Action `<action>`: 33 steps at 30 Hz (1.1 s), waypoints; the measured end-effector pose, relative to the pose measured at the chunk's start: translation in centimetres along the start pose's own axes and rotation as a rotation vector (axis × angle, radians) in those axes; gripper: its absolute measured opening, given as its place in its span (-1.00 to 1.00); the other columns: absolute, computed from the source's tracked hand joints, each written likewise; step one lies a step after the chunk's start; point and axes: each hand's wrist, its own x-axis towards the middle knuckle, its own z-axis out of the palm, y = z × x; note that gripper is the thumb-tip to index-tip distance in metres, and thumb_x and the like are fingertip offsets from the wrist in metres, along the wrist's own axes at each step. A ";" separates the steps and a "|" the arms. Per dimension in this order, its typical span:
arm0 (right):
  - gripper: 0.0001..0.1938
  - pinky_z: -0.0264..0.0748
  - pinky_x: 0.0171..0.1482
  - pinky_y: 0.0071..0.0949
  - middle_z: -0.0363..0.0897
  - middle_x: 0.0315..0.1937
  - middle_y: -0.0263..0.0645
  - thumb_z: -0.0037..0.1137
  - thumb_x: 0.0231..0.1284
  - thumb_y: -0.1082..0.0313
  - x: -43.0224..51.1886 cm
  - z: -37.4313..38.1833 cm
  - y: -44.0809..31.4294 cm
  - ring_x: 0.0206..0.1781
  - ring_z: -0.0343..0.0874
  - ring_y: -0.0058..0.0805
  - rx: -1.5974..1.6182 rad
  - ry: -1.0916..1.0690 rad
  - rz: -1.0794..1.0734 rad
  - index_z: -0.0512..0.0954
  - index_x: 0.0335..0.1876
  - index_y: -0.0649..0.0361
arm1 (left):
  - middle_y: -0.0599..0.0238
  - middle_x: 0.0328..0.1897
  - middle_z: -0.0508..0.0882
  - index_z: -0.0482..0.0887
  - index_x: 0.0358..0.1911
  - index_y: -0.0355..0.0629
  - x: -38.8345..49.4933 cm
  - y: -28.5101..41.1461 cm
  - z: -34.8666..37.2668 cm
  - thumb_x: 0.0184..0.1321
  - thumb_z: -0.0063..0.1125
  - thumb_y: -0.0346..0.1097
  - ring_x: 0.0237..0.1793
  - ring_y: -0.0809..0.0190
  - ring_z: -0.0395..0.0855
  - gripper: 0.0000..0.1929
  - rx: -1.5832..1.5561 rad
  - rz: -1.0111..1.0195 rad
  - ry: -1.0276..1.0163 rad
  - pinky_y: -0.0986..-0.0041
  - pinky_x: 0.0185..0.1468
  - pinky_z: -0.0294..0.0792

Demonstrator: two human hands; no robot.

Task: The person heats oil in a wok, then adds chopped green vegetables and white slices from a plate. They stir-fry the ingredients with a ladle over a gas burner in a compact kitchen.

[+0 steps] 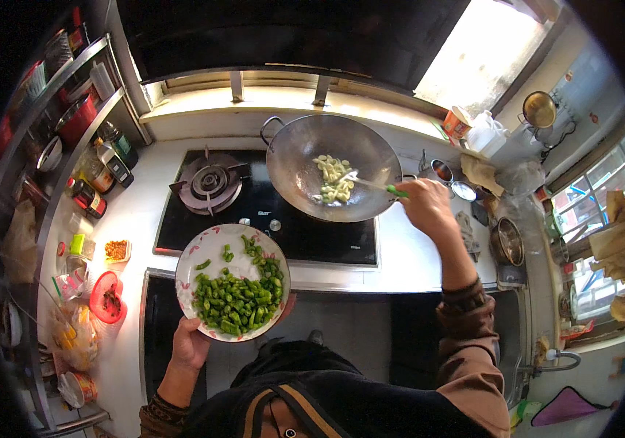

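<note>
My left hand (190,345) grips the lower left rim of a white plate (192,257) with a pink leaf pattern. Chopped green vegetable pieces (238,301), perhaps peppers or beans, are heaped on its lower part. The plate is held in front of the stove's near edge. A spatula (370,183) with a green handle end is in my right hand (427,205), its head among pale sliced pieces (334,175) in a large metal wok (296,180). What those slices are, I cannot tell. The wok sits over the right side of the black gas stove (318,241).
The left burner (208,183) is uncovered. Sauce bottles (115,161), a red heart-shaped container (107,298) and a small dish of orange-brown bits (118,251) line the left counter. Metal cups (441,171) and a steel pot (508,241) stand at the right, near the sink (512,328).
</note>
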 end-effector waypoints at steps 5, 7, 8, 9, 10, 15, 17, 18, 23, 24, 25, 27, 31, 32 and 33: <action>-0.79 0.53 -0.12 -0.24 0.68 -0.33 -0.10 0.18 0.08 0.34 -4.5 -4.4 -0.5 -0.25 0.66 -0.16 -0.070 -0.158 0.019 0.70 -0.16 0.04 | 0.16 0.18 0.53 0.33 0.26 -0.28 -0.1 -0.6 0.2 0.03 0.11 -0.35 0.16 0.10 0.53 -0.38 -0.013 0.004 -0.011 0.21 0.23 0.39; -0.80 0.55 -0.11 -0.23 0.68 -0.36 -0.11 0.15 0.11 0.33 -3.8 -2.0 -1.1 -0.27 0.67 -0.15 -0.041 -0.150 0.015 0.70 -0.16 0.05 | 0.16 0.17 0.53 0.32 0.27 -0.28 -0.3 -1.2 0.5 0.03 0.11 -0.36 0.16 0.11 0.53 -0.37 -0.030 0.000 0.023 0.21 0.22 0.39; -0.80 0.55 -0.11 -0.21 0.67 -0.36 -0.09 0.13 0.12 0.31 -2.7 0.1 -1.6 -0.26 0.66 -0.12 -0.045 -0.150 0.040 0.70 -0.16 0.05 | 0.16 0.18 0.53 0.32 0.27 -0.28 -0.4 -1.5 0.6 0.03 0.11 -0.36 0.16 0.11 0.53 -0.36 -0.038 0.007 0.026 0.20 0.23 0.39; -0.80 0.55 -0.11 -0.19 0.66 -0.36 -0.06 0.11 0.13 0.30 -1.5 2.0 -1.8 -0.24 0.65 -0.09 -0.052 -0.168 0.070 0.69 -0.17 0.06 | 0.16 0.18 0.53 0.31 0.27 -0.28 -0.5 -1.8 0.8 0.03 0.12 -0.36 0.16 0.11 0.53 -0.36 -0.048 0.020 0.013 0.20 0.23 0.39; -0.80 0.54 -0.11 -0.18 0.66 -0.36 -0.05 0.10 0.13 0.29 -0.6 3.6 -1.4 -0.24 0.65 -0.07 -0.019 -0.085 0.080 0.69 -0.17 0.05 | 0.14 0.19 0.53 0.32 0.27 -0.27 -0.6 -2.1 1.1 0.03 0.13 -0.35 0.17 0.09 0.53 -0.36 -0.068 0.020 0.031 0.19 0.23 0.39; -0.80 0.54 -0.13 -0.10 0.64 -0.37 -0.02 0.02 0.15 0.22 5.0 7.7 0.6 -0.21 0.63 -0.01 0.037 0.069 0.200 0.66 -0.30 0.06 | 0.15 0.21 0.52 0.33 0.27 -0.28 -1.3 -3.2 1.7 0.03 0.14 -0.35 0.18 0.08 0.52 -0.36 -0.108 0.070 0.058 0.21 0.23 0.38; -0.79 0.54 -0.13 -0.10 0.64 -0.36 -0.03 -0.01 0.15 0.22 6.8 8.4 0.3 -0.22 0.64 -0.01 0.007 0.060 0.204 0.66 -0.32 0.06 | 0.15 0.21 0.52 0.33 0.27 -0.28 -1.5 -3.5 1.7 0.03 0.14 -0.34 0.18 0.08 0.51 -0.36 -0.118 0.076 0.045 0.21 0.24 0.37; -0.79 0.54 -0.12 -0.11 0.65 -0.36 -0.03 -0.03 0.16 0.22 7.1 8.6 0.1 -0.22 0.64 -0.01 -0.007 0.061 0.206 0.66 -0.33 0.06 | 0.15 0.21 0.52 0.33 0.27 -0.28 -1.5 -3.6 1.7 0.03 0.14 -0.34 0.18 0.08 0.51 -0.36 -0.108 0.067 0.083 0.22 0.24 0.38; -0.83 0.54 -0.11 -0.17 0.66 -0.35 -0.06 0.05 0.11 0.26 4.5 5.6 -1.0 -0.20 0.65 -0.08 -0.071 -0.061 0.111 0.68 -0.33 0.06 | 0.16 0.21 0.52 0.33 0.26 -0.28 -1.6 -4.1 1.5 0.02 0.16 -0.33 0.18 0.09 0.52 -0.36 -0.100 0.086 0.093 0.23 0.23 0.38; -0.84 0.55 -0.11 -0.18 0.66 -0.35 -0.05 0.06 0.08 0.30 2.9 3.9 -0.8 -0.20 0.66 -0.08 -0.056 -0.022 0.091 0.68 -0.36 0.10 | 0.16 0.21 0.52 0.34 0.26 -0.28 -1.6 -4.2 1.5 0.02 0.16 -0.32 0.18 0.09 0.52 -0.36 -0.099 0.079 0.110 0.24 0.22 0.38; -0.85 0.56 -0.12 -0.19 0.66 -0.35 -0.04 0.07 0.05 0.33 1.4 2.0 -0.6 -0.20 0.67 -0.08 -0.041 0.019 0.069 0.69 -0.40 0.13 | 0.17 0.21 0.52 0.34 0.26 -0.28 -1.6 -4.2 1.4 0.02 0.16 -0.32 0.17 0.10 0.52 -0.36 -0.098 0.079 0.117 0.24 0.22 0.39; -0.85 0.54 -0.09 -0.22 0.67 -0.36 -0.07 0.08 0.07 0.32 -1.7 -1.7 -0.2 -0.20 0.66 -0.12 -0.011 -0.014 0.041 0.69 -0.34 0.08 | 0.17 0.21 0.53 0.34 0.26 -0.29 -1.5 -4.3 1.3 0.02 0.16 -0.31 0.17 0.10 0.52 -0.36 -0.086 0.077 0.128 0.24 0.22 0.39; -0.83 0.53 -0.07 -0.23 0.66 -0.36 -0.08 0.10 0.09 0.29 -3.8 -3.9 -0.1 -0.20 0.65 -0.12 -0.014 -0.175 0.070 0.70 -0.26 0.03 | 0.17 0.20 0.54 0.34 0.26 -0.29 -1.4 -4.5 1.0 0.02 0.16 -0.31 0.16 0.10 0.53 -0.36 -0.069 0.065 0.141 0.23 0.22 0.38; -0.82 0.53 -0.07 -0.23 0.66 -0.36 -0.08 0.11 0.09 0.29 -3.3 -3.1 -0.4 -0.20 0.65 -0.11 0.003 -0.163 0.043 0.71 -0.24 0.02 | 0.17 0.19 0.54 0.34 0.26 -0.29 -1.4 -4.5 1.0 0.02 0.16 -0.31 0.16 0.10 0.54 -0.36 -0.073 0.066 0.143 0.23 0.23 0.38; -0.82 0.53 -0.07 -0.22 0.66 -0.36 -0.08 0.11 0.10 0.28 -2.6 -2.0 -0.6 -0.20 0.65 -0.11 0.012 -0.166 0.033 0.71 -0.23 0.01 | 0.17 0.19 0.54 0.34 0.26 -0.28 -1.4 -4.5 1.0 0.02 0.16 -0.31 0.16 0.10 0.54 -0.36 -0.075 0.063 0.141 0.23 0.23 0.38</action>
